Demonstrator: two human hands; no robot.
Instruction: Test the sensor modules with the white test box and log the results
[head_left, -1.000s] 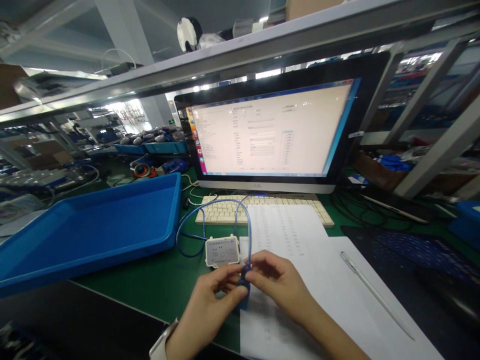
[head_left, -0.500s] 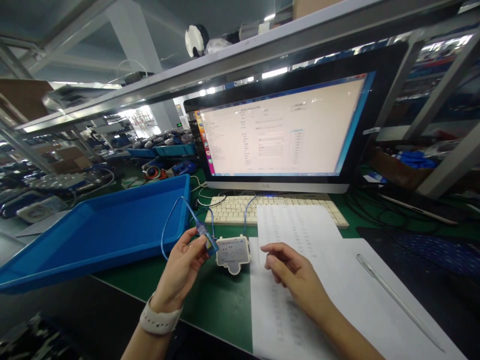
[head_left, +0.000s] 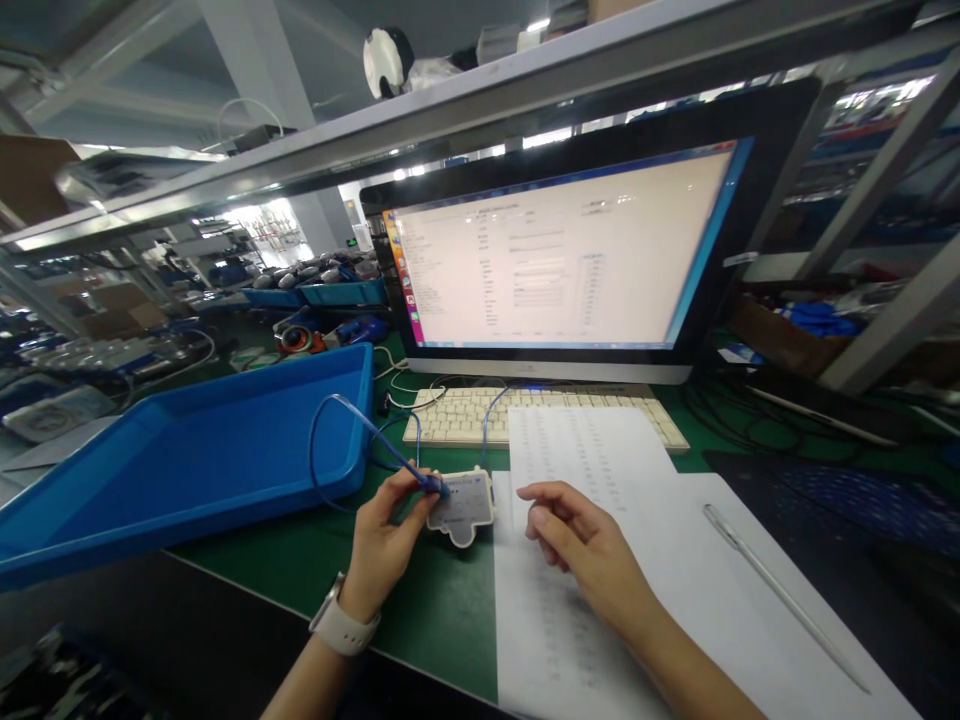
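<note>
My left hand [head_left: 391,535], with a white-banded watch on the wrist, pinches the plug end of a blue USB cable [head_left: 401,458]. The plug is over the upper left part of a small grey-white device [head_left: 463,508]; whether it touches the device cannot be told. Printed text and small holes show on the device's face, and it rests on the green bench top [head_left: 442,610]. My right hand [head_left: 581,535] hangs over the printed sheets [head_left: 592,460], its fingers loosely bent, holding nothing.
Behind the device stand a white keyboard [head_left: 465,420] and a monitor [head_left: 540,270] with a form on screen. A blue tray [head_left: 225,440] lies to the left. A silver pen [head_left: 787,595] is on the paper at right, beside a dark mouse mat [head_left: 840,510]. A shelf [head_left: 315,150] runs overhead.
My left hand has moved right and turned, bringing the plug from beside the device to over its upper left part. The cable loop has shifted with it. My right hand has stayed almost still.
</note>
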